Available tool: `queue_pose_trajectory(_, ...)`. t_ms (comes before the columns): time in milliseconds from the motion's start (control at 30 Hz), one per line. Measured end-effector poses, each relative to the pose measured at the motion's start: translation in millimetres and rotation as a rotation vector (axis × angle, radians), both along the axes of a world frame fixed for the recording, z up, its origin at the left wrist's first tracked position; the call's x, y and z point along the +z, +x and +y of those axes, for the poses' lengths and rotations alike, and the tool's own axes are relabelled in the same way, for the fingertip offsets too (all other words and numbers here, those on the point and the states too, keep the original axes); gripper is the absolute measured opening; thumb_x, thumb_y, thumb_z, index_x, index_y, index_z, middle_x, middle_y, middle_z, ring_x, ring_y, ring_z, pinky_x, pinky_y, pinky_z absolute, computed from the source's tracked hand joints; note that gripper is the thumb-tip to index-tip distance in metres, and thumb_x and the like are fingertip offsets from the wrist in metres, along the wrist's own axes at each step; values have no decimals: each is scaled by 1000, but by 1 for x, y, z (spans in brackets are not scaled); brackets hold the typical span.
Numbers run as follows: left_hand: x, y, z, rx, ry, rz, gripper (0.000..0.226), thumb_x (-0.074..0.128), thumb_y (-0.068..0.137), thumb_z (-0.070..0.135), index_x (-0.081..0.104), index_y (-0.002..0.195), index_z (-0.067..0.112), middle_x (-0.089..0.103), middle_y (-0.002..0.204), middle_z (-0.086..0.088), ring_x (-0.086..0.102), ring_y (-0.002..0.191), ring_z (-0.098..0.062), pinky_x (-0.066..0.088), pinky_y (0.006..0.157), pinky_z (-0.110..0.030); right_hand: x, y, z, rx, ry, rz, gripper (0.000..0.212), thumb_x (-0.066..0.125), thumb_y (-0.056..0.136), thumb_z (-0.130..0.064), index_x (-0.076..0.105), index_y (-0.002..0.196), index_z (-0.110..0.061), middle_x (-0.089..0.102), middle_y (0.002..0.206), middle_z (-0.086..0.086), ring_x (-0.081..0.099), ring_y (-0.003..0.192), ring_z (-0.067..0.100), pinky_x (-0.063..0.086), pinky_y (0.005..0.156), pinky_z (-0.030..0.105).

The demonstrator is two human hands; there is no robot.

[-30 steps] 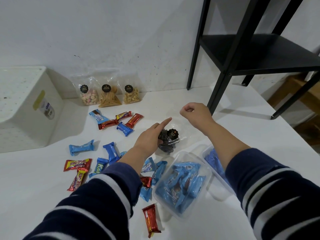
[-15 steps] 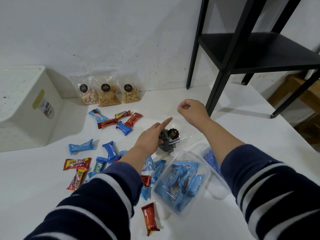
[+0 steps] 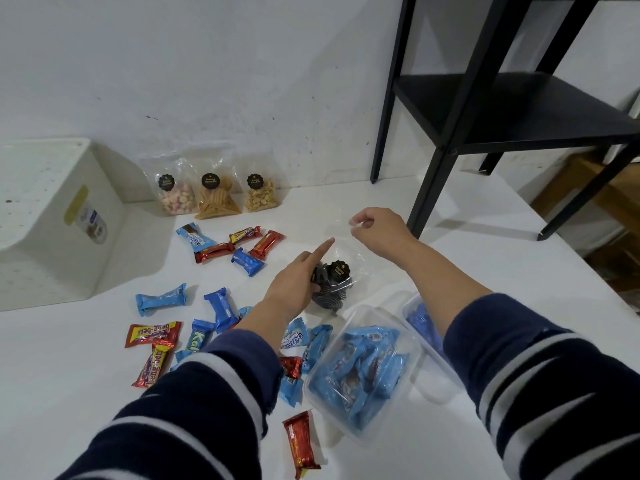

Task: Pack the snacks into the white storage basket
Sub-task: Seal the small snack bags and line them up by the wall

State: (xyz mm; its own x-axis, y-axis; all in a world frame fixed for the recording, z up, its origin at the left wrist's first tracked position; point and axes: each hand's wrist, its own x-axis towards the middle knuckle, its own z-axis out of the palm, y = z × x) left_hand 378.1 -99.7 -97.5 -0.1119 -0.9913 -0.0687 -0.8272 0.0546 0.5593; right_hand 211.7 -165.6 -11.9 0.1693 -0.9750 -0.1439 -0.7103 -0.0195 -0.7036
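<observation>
A clear bag of dark round cookies (image 3: 334, 287) with a black label stands on the white table at mid-frame. My left hand (image 3: 294, 282) grips its lower left side, index finger pointing out. My right hand (image 3: 377, 230) pinches the bag's clear top edge, above and to the right. The white storage basket (image 3: 45, 216) sits at the far left near the wall. Three clear snack bags (image 3: 216, 199) lean against the wall. Loose wrapped bars (image 3: 221, 308) in blue, red and yellow lie scattered left of my hands. A clear tub of blue snacks (image 3: 363, 365) sits near my right forearm.
A second clear tub (image 3: 424, 323) with blue packs lies partly under my right arm. A black metal shelf (image 3: 502, 109) stands on the table at the back right, one leg just behind my right hand. A red bar (image 3: 301, 445) lies nearest me.
My right hand has shifted slightly farther from me, drawing the bag's clear top with it. My left hand stays on the cookie bag.
</observation>
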Motion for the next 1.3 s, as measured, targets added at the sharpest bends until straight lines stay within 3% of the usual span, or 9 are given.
queue_pose_trajectory(133,-2,5,-1,20,16,47,94,57,85,-8,13,148,48,51,124,-1,53,113,-21,48,93,-37,-5,-9,-2,-8,2,110,36,46,90,0,73,106,-17,66,120,2,60,110,20,41,78,19)
queue_pose_trajectory(300,-3,6,-6,21,35,68,93,57,86,-7,13,148,46,46,130,-3,52,113,-21,45,96,-35,-14,-4,-3,-100,-57,54,30,51,89,1,76,99,-14,70,113,6,64,102,19,44,74,18)
queue_pose_trajectory(400,5,1,-6,148,-67,97,71,64,87,8,33,144,36,31,143,-4,52,108,-19,47,93,-33,-14,3,-2,-128,-101,1,27,53,91,-1,74,101,-13,69,112,7,64,97,18,44,73,19)
queue_pose_trajectory(500,25,-12,-12,366,-276,198,27,57,93,36,59,116,23,44,122,-4,47,105,-14,45,85,-30,-10,12,2,-77,-146,-4,29,53,90,0,74,104,-13,70,111,4,61,96,15,43,76,19)
queue_pose_trajectory(600,44,-21,-23,473,-100,521,42,41,96,49,64,102,14,65,100,-3,60,97,-21,47,83,-33,-6,21,9,-9,-164,-31,30,54,87,2,74,104,-12,71,110,3,58,91,11,43,82,18)
queue_pose_trajectory(867,44,-21,-22,523,-20,847,16,53,96,20,67,95,11,69,82,0,64,76,-14,54,80,-33,-8,19,17,8,-119,-106,20,65,88,-19,74,104,-10,71,103,2,60,90,11,43,82,20)
queue_pose_trajectory(1167,40,-24,-17,487,-181,686,14,56,94,24,67,91,15,69,83,4,62,79,-10,50,78,-25,-11,23,-2,-61,-93,38,12,54,93,-24,64,87,-24,62,95,-7,56,90,15,47,81,31)
queue_pose_trajectory(1233,29,-16,-13,432,-244,589,9,60,92,26,60,95,17,63,93,3,58,84,-11,46,77,-26,-10,24,-7,-9,-102,26,13,55,93,-23,62,82,-26,61,91,-8,56,88,16,47,79,32)
queue_pose_trajectory(1300,12,-4,-7,390,-225,373,28,70,84,32,55,105,22,53,110,0,51,100,-15,44,84,-29,-10,22,-13,23,-99,2,13,56,92,-23,62,81,-26,61,89,-6,57,85,18,46,73,31)
